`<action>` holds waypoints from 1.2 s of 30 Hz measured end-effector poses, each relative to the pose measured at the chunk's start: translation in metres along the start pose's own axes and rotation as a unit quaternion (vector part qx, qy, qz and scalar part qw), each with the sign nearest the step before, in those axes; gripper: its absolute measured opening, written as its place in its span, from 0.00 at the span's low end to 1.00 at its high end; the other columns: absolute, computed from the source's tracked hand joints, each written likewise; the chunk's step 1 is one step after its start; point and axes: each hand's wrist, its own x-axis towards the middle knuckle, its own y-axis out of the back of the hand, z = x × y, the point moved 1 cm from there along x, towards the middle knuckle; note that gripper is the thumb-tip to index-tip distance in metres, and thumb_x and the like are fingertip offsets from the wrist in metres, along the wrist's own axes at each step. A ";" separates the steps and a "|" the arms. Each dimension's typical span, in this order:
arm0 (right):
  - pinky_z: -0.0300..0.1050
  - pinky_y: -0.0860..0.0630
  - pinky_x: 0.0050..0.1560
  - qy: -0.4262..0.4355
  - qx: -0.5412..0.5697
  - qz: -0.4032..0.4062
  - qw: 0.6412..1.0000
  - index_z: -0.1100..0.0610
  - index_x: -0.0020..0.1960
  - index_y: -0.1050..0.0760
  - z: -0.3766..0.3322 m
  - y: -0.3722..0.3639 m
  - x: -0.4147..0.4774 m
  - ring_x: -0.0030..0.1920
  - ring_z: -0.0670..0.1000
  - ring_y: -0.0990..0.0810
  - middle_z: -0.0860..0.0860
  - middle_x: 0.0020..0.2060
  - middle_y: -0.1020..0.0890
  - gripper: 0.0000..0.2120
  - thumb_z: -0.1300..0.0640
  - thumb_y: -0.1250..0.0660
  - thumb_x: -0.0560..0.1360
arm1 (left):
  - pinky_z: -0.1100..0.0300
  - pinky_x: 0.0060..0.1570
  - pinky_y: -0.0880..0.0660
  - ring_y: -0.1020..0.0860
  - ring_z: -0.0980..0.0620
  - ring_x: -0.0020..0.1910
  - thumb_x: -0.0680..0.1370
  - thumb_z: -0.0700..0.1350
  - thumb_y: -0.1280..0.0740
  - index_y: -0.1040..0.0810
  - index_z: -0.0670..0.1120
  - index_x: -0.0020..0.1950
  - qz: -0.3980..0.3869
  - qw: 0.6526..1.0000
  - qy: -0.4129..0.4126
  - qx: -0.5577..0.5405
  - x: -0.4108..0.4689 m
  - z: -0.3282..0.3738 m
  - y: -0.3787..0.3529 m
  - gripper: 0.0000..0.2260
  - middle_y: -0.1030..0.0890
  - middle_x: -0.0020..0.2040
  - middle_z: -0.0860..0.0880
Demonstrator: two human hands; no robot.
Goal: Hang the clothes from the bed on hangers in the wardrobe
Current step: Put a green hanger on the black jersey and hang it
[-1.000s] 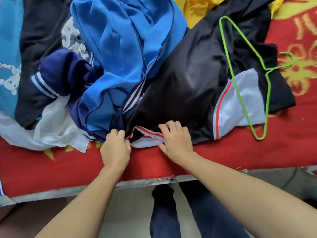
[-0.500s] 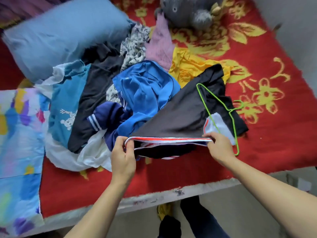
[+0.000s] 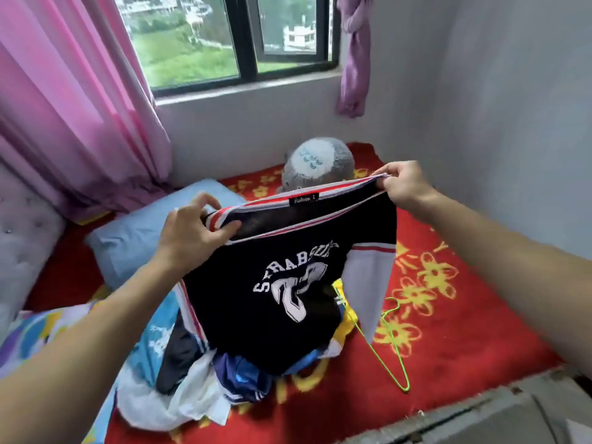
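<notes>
I hold a black jersey (image 3: 282, 302) with white lettering, white sleeves and a red-and-white striped collar up in the air over the bed. My left hand (image 3: 189, 232) pinches the collar at its left end. My right hand (image 3: 403, 184) pinches the collar at its right end, a bit higher. The collar is stretched open between them. A green wire hanger (image 3: 389, 357) lies on the red bedspread (image 3: 464, 331), partly hidden behind the jersey's right sleeve. Below the jersey lies a pile of clothes (image 3: 205, 376) in blue, white and dark colours.
A light blue pillow (image 3: 134, 238) lies left of the pile and a grey plush toy (image 3: 320, 161) sits at the bed's far end. Pink curtains (image 3: 70, 107) hang left of the window (image 3: 230, 36). A grey wall (image 3: 512, 123) runs along the right. No wardrobe shows.
Both hands have lifted the black jersey by its collar from the bed into the air. The view has tilted up from the bed to the window and wall.
</notes>
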 end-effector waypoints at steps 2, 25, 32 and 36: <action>0.42 0.28 0.37 0.028 0.022 -0.013 0.999 0.55 0.40 0.18 -0.038 0.026 -0.003 0.35 0.49 0.24 0.52 0.34 0.20 0.07 0.63 0.34 0.71 | 0.58 0.32 0.32 0.29 0.51 0.28 0.67 0.57 0.28 0.22 0.48 0.41 -0.025 0.999 -0.038 -0.018 0.013 0.017 0.036 0.14 0.24 0.28 0.50; 0.46 0.24 0.48 -0.039 -0.061 -0.352 0.933 0.59 0.46 0.15 -0.005 -0.006 -0.024 0.43 0.51 0.19 0.53 0.41 0.15 0.16 0.51 0.20 0.63 | 0.61 0.34 0.22 0.20 0.48 0.31 0.72 0.48 0.27 0.15 0.39 0.42 -0.245 0.865 0.338 -0.279 -0.010 -0.036 0.012 0.11 0.17 0.40 0.37; 0.44 0.38 0.28 -0.092 -0.241 -0.273 0.927 0.56 0.37 0.19 0.150 -0.106 -0.023 0.31 0.50 0.25 0.50 0.27 0.25 0.11 0.48 0.28 0.72 | 0.56 0.33 0.38 0.29 0.48 0.27 0.74 0.57 0.32 0.25 0.38 0.33 -0.158 0.921 0.336 -0.113 -0.054 -0.111 -0.151 0.23 0.37 0.33 0.56; 0.46 0.32 0.35 -0.168 -0.236 -0.289 0.912 0.55 0.39 0.19 0.238 -0.139 -0.022 0.41 0.56 0.20 0.53 0.33 0.20 0.05 0.56 0.31 0.72 | 0.54 0.34 0.37 0.30 0.53 0.30 0.79 0.48 0.34 0.26 0.46 0.30 -0.199 0.921 0.333 -0.037 -0.066 -0.118 -0.215 0.17 0.29 0.25 0.54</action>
